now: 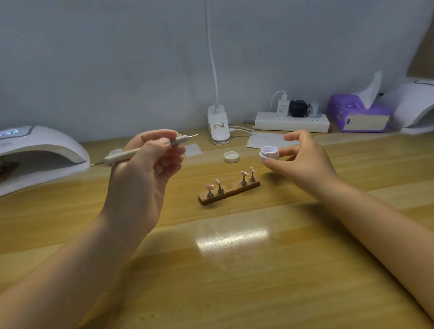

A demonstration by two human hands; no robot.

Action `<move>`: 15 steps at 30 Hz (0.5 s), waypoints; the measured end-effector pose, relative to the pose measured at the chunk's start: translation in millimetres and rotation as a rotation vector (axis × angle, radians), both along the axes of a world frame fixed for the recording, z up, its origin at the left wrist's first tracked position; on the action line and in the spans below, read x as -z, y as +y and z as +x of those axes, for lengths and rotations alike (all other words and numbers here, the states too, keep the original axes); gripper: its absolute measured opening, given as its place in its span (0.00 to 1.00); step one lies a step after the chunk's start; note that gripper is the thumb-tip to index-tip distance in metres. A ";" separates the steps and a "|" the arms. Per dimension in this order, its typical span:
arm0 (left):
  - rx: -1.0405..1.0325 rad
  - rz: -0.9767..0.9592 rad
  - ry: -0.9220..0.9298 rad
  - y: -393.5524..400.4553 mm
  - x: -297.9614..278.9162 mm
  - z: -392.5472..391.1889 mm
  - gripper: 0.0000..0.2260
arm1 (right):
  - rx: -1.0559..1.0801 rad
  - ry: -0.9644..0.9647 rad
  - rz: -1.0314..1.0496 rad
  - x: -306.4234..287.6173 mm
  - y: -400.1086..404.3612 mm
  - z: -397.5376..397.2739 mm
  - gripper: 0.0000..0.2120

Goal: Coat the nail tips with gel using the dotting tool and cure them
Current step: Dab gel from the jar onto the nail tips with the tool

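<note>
White round gel jar (269,154) — slim dotting tool (143,151)

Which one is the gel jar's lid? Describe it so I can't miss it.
On the wooden table, look just behind the nail-tip stand, before the white clip lamp base. The lid is the small white round cap lying alone, open side up, left of the open jar that the right hand holds.
</note>
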State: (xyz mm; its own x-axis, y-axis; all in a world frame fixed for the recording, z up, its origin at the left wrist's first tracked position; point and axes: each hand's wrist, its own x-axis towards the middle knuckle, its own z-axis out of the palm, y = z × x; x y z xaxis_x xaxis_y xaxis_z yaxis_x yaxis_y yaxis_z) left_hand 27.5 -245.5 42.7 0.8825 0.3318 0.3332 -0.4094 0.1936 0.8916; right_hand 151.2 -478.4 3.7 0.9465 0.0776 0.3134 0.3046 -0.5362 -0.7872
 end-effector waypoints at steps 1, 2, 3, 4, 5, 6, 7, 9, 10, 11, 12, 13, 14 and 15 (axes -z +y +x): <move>-0.008 0.016 0.009 -0.7 2.7 0.1 0.12 | 0.012 0.010 -0.021 2.6 -1.8 1.9 0.33; -0.017 0.034 0.019 -1.8 6.0 0.3 0.12 | 0.019 0.019 -0.047 5.6 -3.3 3.4 0.32; -0.026 0.048 0.032 -2.8 9.4 0.4 0.11 | 0.021 0.029 -0.077 8.5 -4.3 4.6 0.32; -0.030 0.059 0.045 -3.7 12.6 0.5 0.10 | 0.022 0.042 -0.106 11.0 -4.6 5.3 0.32; -0.027 0.072 0.060 -4.6 15.7 0.6 0.10 | 0.023 0.057 -0.130 12.9 -4.7 5.5 0.32; -0.019 0.088 0.074 -5.2 18.1 0.8 0.10 | 0.026 0.073 -0.149 14.0 -4.3 5.6 0.32; -0.008 0.104 0.087 -5.6 20.3 1.0 0.09 | 0.028 0.087 -0.164 14.6 -3.9 5.2 0.33; -0.002 0.121 0.108 -5.4 24.1 1.8 0.09 | 0.029 0.104 -0.183 14.4 -3.2 4.7 0.33; -0.006 0.121 0.114 -5.0 25.9 2.0 0.09 | 0.023 0.112 -0.194 13.4 -2.9 4.0 0.34; -0.014 0.116 0.120 -4.5 27.7 2.2 0.09 | 0.010 0.124 -0.209 12.1 -2.5 3.0 0.35; -0.021 0.109 0.124 -4.1 29.2 2.6 0.09 | -0.008 0.139 -0.225 10.9 -1.9 2.0 0.36; -0.027 0.100 0.128 -3.7 30.8 2.8 0.09 | -0.024 0.153 -0.242 9.7 -1.1 0.8 0.36; -0.028 0.088 0.132 -3.5 31.9 3.3 0.09 | -0.027 0.155 -0.264 8.3 0.2 -0.7 0.37; -0.024 0.074 0.137 -3.4 33.0 3.8 0.08 | -0.015 0.134 -0.295 6.4 1.6 -3.1 0.36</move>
State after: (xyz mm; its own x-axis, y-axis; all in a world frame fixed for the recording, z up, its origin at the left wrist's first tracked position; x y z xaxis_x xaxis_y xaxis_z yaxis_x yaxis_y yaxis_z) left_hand 31.3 -248.8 9.7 0.9135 0.3324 0.2343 -0.2863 0.1165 0.9510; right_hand 148.0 -476.7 -2.7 0.9759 0.1604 0.1478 0.2179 -0.7433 -0.6325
